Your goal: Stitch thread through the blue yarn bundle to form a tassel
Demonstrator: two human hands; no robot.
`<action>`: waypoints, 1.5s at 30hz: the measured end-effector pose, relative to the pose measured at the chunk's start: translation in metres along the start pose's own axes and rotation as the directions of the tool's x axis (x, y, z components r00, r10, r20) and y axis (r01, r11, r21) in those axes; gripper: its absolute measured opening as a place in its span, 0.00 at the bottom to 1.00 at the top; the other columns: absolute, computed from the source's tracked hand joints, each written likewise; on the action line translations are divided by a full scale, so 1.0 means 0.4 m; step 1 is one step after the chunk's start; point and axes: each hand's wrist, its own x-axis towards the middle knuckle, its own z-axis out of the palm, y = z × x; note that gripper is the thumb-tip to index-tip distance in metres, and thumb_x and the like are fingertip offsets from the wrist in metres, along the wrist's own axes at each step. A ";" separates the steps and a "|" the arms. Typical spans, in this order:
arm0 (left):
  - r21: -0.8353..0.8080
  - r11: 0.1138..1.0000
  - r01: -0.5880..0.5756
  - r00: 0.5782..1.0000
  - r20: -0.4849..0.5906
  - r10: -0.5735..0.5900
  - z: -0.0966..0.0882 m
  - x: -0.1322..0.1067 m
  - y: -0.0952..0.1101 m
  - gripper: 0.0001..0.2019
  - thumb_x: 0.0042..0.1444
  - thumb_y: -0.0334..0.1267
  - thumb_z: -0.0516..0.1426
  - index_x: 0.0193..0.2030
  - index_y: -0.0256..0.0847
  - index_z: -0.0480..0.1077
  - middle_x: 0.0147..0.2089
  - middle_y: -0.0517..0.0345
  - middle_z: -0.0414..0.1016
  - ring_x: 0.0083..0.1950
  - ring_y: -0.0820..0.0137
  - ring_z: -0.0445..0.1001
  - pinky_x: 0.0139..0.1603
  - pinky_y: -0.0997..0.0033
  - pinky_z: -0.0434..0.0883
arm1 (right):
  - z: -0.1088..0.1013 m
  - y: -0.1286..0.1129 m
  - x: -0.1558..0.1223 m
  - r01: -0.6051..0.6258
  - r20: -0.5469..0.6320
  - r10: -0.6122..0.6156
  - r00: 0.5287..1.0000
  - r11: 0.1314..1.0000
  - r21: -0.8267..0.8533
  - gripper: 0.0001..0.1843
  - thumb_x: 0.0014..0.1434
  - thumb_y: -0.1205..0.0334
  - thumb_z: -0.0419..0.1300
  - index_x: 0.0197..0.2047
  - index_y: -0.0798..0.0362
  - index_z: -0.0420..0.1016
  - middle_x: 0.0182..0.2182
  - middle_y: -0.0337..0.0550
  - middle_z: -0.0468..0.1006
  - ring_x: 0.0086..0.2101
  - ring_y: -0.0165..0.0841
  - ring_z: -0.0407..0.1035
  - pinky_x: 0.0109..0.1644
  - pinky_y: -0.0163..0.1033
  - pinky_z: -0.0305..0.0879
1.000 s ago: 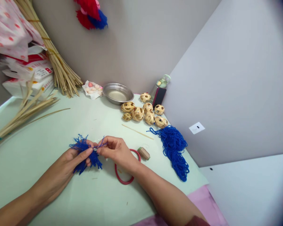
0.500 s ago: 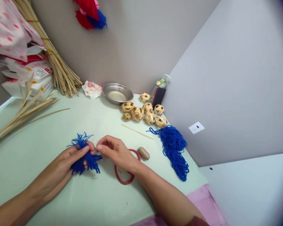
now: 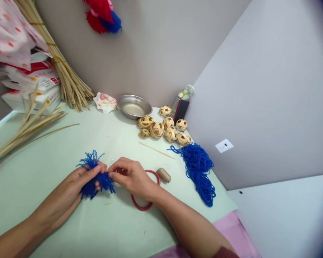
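My left hand (image 3: pixel 82 177) is closed around the middle of a blue yarn tassel (image 3: pixel 90 188). Frayed strands stick out above the thumb and hang below the fingers. At the tassel's right edge, my right hand (image 3: pixel 127 175) has its thumb and index finger pinched together. What lies between those fingertips is too small to make out. Partly hidden beneath the right wrist lie red loops (image 3: pixel 142 208), perhaps scissor handles. A spool of tan thread (image 3: pixel 164 175) lies just right of them.
A heap of blue yarn (image 3: pixel 197 165) lies on the right. Several woven balls (image 3: pixel 156 130) sit by a metal bowl (image 3: pixel 134 107), a phone (image 3: pixel 181 110) and a bottle (image 3: pixel 187 92). Dried strips (image 3: pixel 29 130) lie at left; a thin strip (image 3: pixel 156 150) lies mid-table.
My right hand's fingertips have moved slightly down and left, to the tassel's edge, and closed into a pinch. The left hand and tassel have shifted only a little.
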 end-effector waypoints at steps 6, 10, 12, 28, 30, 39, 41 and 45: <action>0.047 0.997 -0.054 0.997 -0.055 0.056 0.014 -0.005 0.010 0.20 0.49 0.58 0.77 0.40 0.46 0.87 0.34 0.58 0.79 0.35 0.65 0.73 0.33 0.70 0.72 | 0.002 -0.019 -0.002 -0.020 -0.070 0.020 0.997 1.000 0.008 0.02 0.63 0.66 0.63 0.37 0.50 0.76 0.33 0.36 0.75 0.34 0.30 0.66 0.40 0.36 0.63; 0.081 0.995 -0.059 0.998 -0.020 0.061 0.028 -0.012 0.021 0.20 0.43 0.57 0.79 0.37 0.47 0.87 0.28 0.60 0.77 0.30 0.66 0.71 0.30 0.70 0.70 | 0.005 -0.013 0.002 -0.058 -0.085 0.065 0.994 0.995 0.082 0.01 0.62 0.64 0.63 0.37 0.51 0.76 0.29 0.33 0.72 0.31 0.29 0.64 0.38 0.35 0.61; 0.094 0.994 -0.047 0.999 -0.012 0.048 0.029 -0.013 0.022 0.21 0.41 0.56 0.79 0.37 0.47 0.87 0.28 0.59 0.78 0.29 0.66 0.71 0.29 0.70 0.70 | 0.004 -0.008 0.003 -0.071 -0.093 0.081 0.992 0.993 0.099 0.02 0.63 0.63 0.64 0.39 0.52 0.77 0.29 0.34 0.73 0.31 0.29 0.64 0.38 0.35 0.61; -0.041 0.998 -0.042 0.994 -0.101 0.037 0.025 -0.017 0.040 0.21 0.38 0.53 0.81 0.37 0.47 0.89 0.32 0.59 0.80 0.32 0.67 0.72 0.29 0.72 0.74 | -0.019 -0.008 0.001 -0.022 -0.300 0.016 0.954 1.000 -0.016 0.18 0.75 0.44 0.57 0.50 0.51 0.77 0.46 0.46 0.78 0.44 0.36 0.71 0.49 0.40 0.67; 0.012 0.999 -0.045 0.998 -0.044 0.046 0.027 -0.020 0.030 0.20 0.42 0.55 0.80 0.38 0.47 0.89 0.33 0.58 0.80 0.32 0.66 0.72 0.31 0.70 0.74 | -0.019 -0.013 -0.001 0.027 -0.231 -0.035 0.972 0.999 -0.039 0.20 0.74 0.41 0.59 0.50 0.50 0.76 0.49 0.47 0.77 0.47 0.38 0.71 0.52 0.42 0.67; 0.092 0.994 -0.064 0.998 -0.008 0.066 0.024 -0.012 0.011 0.20 0.44 0.61 0.77 0.33 0.49 0.86 0.29 0.59 0.77 0.34 0.62 0.72 0.35 0.67 0.73 | -0.005 -0.001 0.006 -0.045 0.044 0.039 0.998 0.988 0.148 0.32 0.68 0.31 0.64 0.29 0.51 0.67 0.28 0.35 0.65 0.32 0.31 0.57 0.38 0.39 0.56; 0.099 0.993 -0.058 0.998 -0.002 0.059 0.020 -0.011 0.008 0.20 0.46 0.61 0.77 0.33 0.49 0.85 0.29 0.58 0.77 0.34 0.62 0.72 0.36 0.67 0.72 | -0.003 0.000 0.009 -0.061 -0.008 0.063 0.998 0.982 0.177 0.30 0.64 0.32 0.68 0.31 0.51 0.72 0.30 0.36 0.70 0.33 0.31 0.60 0.39 0.39 0.58; 0.105 0.992 -0.064 0.997 0.037 0.061 0.016 -0.011 0.004 0.18 0.49 0.61 0.75 0.33 0.50 0.84 0.30 0.59 0.77 0.36 0.62 0.74 0.37 0.66 0.72 | 0.002 0.000 0.012 -0.101 -0.031 0.111 0.993 0.971 0.217 0.28 0.59 0.34 0.73 0.35 0.52 0.77 0.33 0.39 0.75 0.34 0.32 0.65 0.40 0.39 0.62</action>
